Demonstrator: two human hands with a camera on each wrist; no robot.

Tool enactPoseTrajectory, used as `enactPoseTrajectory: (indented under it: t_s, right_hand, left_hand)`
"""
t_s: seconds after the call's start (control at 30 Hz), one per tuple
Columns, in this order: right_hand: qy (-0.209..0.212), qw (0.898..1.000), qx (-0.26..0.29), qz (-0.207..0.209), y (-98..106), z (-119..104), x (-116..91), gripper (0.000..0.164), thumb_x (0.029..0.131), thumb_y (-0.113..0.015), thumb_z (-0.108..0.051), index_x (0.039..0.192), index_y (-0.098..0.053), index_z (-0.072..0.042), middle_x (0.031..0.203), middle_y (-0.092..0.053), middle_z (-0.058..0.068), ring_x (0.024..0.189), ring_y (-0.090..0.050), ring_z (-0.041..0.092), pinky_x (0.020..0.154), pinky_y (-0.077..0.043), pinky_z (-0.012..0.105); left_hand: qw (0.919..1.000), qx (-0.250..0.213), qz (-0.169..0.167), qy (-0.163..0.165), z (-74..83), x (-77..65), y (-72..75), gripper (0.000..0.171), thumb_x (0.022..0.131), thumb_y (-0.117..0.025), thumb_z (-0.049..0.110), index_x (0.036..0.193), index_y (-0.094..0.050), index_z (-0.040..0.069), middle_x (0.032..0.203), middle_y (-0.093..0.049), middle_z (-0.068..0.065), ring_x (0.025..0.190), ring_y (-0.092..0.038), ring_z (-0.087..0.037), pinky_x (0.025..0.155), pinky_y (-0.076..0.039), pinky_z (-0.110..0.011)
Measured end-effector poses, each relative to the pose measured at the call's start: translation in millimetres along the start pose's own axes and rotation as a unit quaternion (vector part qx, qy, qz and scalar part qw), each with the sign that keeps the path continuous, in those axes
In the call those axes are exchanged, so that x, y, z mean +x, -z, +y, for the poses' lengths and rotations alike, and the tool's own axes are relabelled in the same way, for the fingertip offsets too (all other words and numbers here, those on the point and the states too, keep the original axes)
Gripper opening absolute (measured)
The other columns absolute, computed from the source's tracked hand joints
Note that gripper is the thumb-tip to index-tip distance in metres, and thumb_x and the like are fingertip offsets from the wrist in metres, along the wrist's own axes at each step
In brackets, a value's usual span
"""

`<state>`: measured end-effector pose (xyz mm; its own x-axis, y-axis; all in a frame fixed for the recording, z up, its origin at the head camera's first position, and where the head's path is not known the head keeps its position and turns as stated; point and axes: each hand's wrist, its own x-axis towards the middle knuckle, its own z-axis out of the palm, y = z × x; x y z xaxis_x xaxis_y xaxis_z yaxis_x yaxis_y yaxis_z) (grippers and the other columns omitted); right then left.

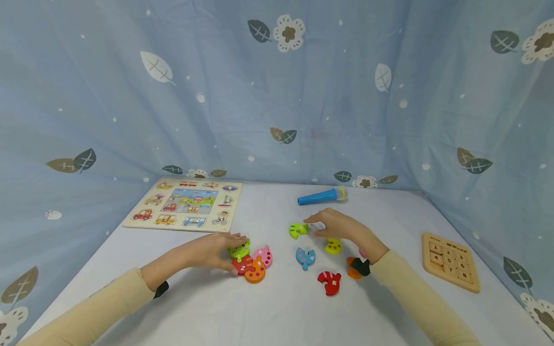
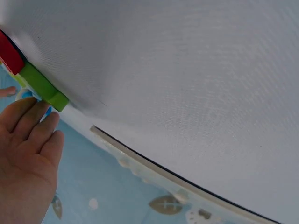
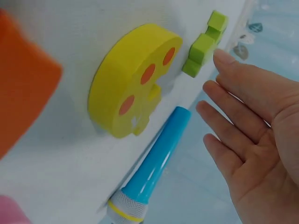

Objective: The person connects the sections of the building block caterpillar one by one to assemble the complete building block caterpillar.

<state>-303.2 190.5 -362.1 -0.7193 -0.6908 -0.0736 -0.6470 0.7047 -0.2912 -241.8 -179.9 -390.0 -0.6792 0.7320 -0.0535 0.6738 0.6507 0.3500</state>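
My left hand lies against a small joined group of wooden puzzle pieces. It has a green face piece, a red piece numbered 2, an orange piece numbered 3 and a pink piece numbered 4. In the left wrist view, loosely extended fingers meet the green piece's edge. My right hand reaches over the table, its fingertips beside a light green striped piece and nothing gripped. A yellow spotted piece lies below that hand.
Loose pieces lie nearby: blue, red numbered 8 and orange. Behind them is a blue toy microphone. A vehicle picture board sits back left, a wooden number board at right. A patterned curtain surrounds the table.
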Motion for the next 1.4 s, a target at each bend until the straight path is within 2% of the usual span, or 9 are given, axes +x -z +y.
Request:
enactPoseTrajectory:
  t_s: [0.37,0.6,1.03,1.23,1.4]
  right_hand:
    - [-0.009,1.0,0.014,-0.012,-10.8,-0.6,11.3,0.041,0.086,-0.073,-0.008,0.126,-0.064,-0.002,0.124,-0.064,0.01,0.118,-0.057,0.027,0.098,-0.047,0.041]
    - [-0.006,1.0,0.021,-0.009,-10.6,-1.9,5.9,0.04,0.086,-0.073,-0.008,0.124,-0.064,-0.001,0.123,-0.065,0.011,0.118,-0.058,0.028,0.098,-0.048,0.041]
    - [-0.002,0.999,0.027,-0.017,-14.1,-5.8,-5.3,0.042,0.085,-0.074,-0.009,0.126,-0.064,-0.002,0.119,-0.067,0.007,0.114,-0.06,0.023,0.096,-0.049,0.038]
    - [0.02,0.999,0.038,-0.028,-13.0,-12.8,-7.4,0.041,0.086,-0.072,-0.008,0.125,-0.063,0.001,0.118,-0.068,0.009,0.112,-0.062,0.023,0.095,-0.05,0.038]
    - [0.005,1.0,0.024,-0.016,-9.5,-17.2,-5.0,0.04,0.086,-0.074,-0.011,0.124,-0.065,-0.003,0.116,-0.068,0.009,0.109,-0.062,0.024,0.091,-0.052,0.037]
  left_hand:
    - [1.0,0.001,0.0,0.007,0.9,-0.3,0.3,0.084,0.077,-0.075,0.053,0.143,-0.048,0.01,0.146,-0.045,-0.005,0.137,-0.037,-0.027,0.11,-0.033,-0.047]
    - [1.0,-0.006,0.0,0.007,3.1,-0.3,2.3,0.085,0.077,-0.075,0.052,0.143,-0.047,0.007,0.146,-0.046,-0.009,0.136,-0.038,-0.031,0.109,-0.033,-0.049]
    - [0.9999,0.002,-0.003,0.009,2.4,0.1,1.2,0.084,0.077,-0.075,0.052,0.143,-0.047,0.008,0.146,-0.045,-0.008,0.137,-0.037,-0.03,0.109,-0.033,-0.048]
    - [0.9999,0.002,-0.006,0.014,0.6,-0.3,-0.2,0.085,0.076,-0.074,0.055,0.143,-0.047,0.009,0.147,-0.045,-0.008,0.136,-0.038,-0.029,0.109,-0.034,-0.048]
    - [0.9999,0.004,-0.006,0.014,0.9,-0.5,0.2,0.085,0.077,-0.074,0.055,0.143,-0.047,0.009,0.146,-0.045,-0.006,0.136,-0.038,-0.03,0.109,-0.033,-0.049]
